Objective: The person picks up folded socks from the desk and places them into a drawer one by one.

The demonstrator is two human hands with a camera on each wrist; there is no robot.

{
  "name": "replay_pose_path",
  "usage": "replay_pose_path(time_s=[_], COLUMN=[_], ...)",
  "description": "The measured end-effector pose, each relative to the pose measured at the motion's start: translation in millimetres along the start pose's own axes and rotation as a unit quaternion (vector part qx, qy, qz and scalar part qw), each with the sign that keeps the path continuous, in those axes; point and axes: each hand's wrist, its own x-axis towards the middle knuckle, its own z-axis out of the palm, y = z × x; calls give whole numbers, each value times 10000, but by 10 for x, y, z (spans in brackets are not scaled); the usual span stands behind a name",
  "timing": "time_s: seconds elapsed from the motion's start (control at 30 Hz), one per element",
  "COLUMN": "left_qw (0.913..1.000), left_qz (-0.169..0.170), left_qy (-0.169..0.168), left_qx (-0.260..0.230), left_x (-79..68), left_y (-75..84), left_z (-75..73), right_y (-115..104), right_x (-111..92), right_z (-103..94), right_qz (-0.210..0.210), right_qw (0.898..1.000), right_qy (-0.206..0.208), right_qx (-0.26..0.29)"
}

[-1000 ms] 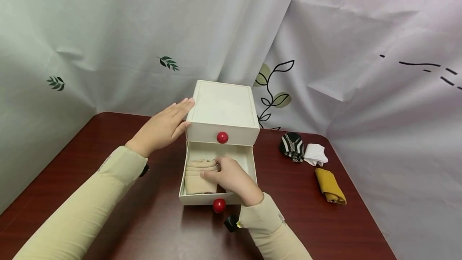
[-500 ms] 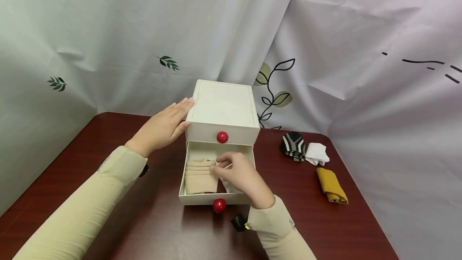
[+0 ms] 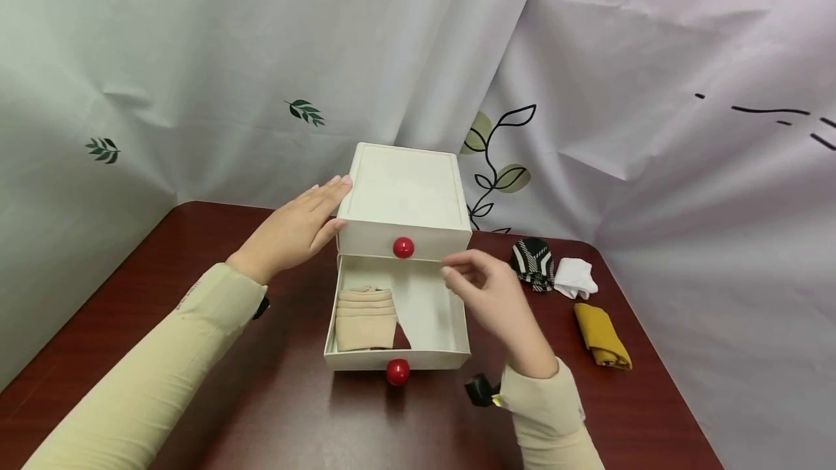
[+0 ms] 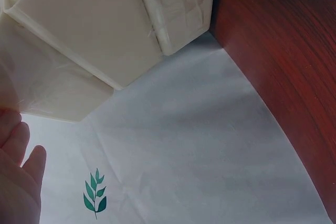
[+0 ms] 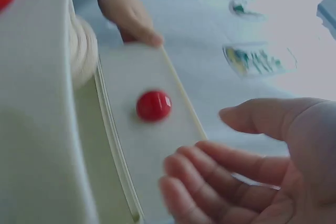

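Note:
A small white drawer unit (image 3: 405, 187) stands on the table, its lower drawer (image 3: 431, 360) pulled out. Folded beige cloth (image 3: 366, 331) lies in the left part of that drawer, with a dark red patch beside it whose nature I cannot tell. My left hand (image 3: 294, 231) rests with straight fingers against the unit's upper left side. Over the drawer's right rim hovers my right hand (image 3: 493, 296), holding nothing. In the right wrist view its fingers (image 5: 210, 163) are loosely bent and apart from the thumb, near the upper drawer's red knob (image 5: 154, 105).
On the table's right lie a black-and-white patterned folded cloth (image 3: 532, 263), a white folded cloth (image 3: 575, 278) and a mustard folded cloth (image 3: 602, 336). A red knob (image 3: 398, 371) sticks out from the lower drawer's front. Pale curtain (image 3: 261, 56) hangs behind the table.
My right hand has let go of the beige cloth and moved up and right, out over the drawer's right rim. The beige cloth stays in the drawer; my left hand has not moved.

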Motion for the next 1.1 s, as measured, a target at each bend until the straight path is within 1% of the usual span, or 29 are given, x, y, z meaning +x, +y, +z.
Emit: replay_pose_path(time_s=[0.2, 0.3, 0.37, 0.5, 0.6, 0.7, 0.83, 1.0, 1.1], left_qw=[10000, 9999, 9999, 9999, 9999, 9999, 9999, 10000, 10000], left_qz=[15, 44, 53, 56, 55, 38, 18, -22, -28], left_qy=[59, 85, 94, 101, 96, 90, 66, 4, 9], left_qx=[-41, -32, -30, -53, -67, -73, -84, -71, -59], left_x=[4, 6, 9, 7, 5, 6, 7, 4, -4], left_y=[12, 8, 5, 2, 3, 5, 10, 9, 8], left_z=[-13, -7, -2, 4, 6, 4, -2, -3, -9], right_y=[201, 362, 495, 775, 981, 1158, 1368, 1592, 1699], right_x=[26, 90, 149, 287, 389, 473, 560, 628, 648], right_z=[-290, -431, -520, -679, -776, -855, -932, -989, -1008], right_qz=[-153, -147, -114, 35, 169, 303, 522, 872, 1168], right_qw=[9964, 9934, 9924, 9890, 9825, 9783, 9744, 9643, 9589], right_qy=[698, 1017, 1169, 1415, 1494, 1413, 1274, 1277, 1173], right_qx=[466, 504, 356, -426, -1096, -1485, -1779, -2150, -2303])
